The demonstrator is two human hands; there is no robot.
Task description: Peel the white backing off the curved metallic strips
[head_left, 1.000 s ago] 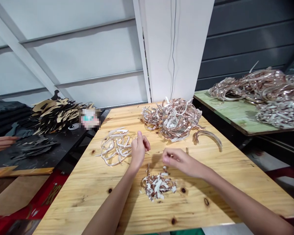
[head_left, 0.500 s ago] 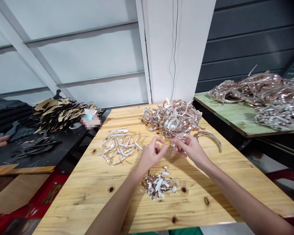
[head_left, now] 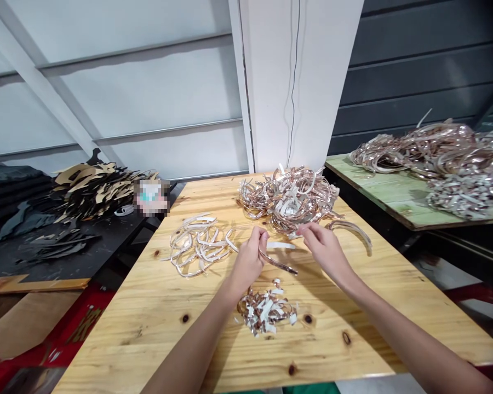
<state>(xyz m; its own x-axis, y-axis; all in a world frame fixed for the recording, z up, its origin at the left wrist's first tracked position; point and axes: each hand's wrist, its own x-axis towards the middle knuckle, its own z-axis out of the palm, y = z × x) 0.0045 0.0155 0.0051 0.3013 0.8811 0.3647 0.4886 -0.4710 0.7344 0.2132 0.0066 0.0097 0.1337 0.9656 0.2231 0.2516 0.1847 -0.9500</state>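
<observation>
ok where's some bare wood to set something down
Bare knotty yellow-wood tabletop spreads left of the small shredded silver-copper pile and right of it, under the right hand. Crowded at the far end: the big tangled copper-strip heap, the white curled strips, the lone curved strip.

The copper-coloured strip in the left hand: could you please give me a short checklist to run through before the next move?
1. The left hand grips the copper-coloured strip: ok.
2. The strip's free end is clear of the shredded pile: ok.
3. The right hand holds the white strip: cannot tell.
4. The pale strip pile is apart from the shredded pile: ok.
5. The right hand is clear of the curved strip: cannot tell.
</observation>
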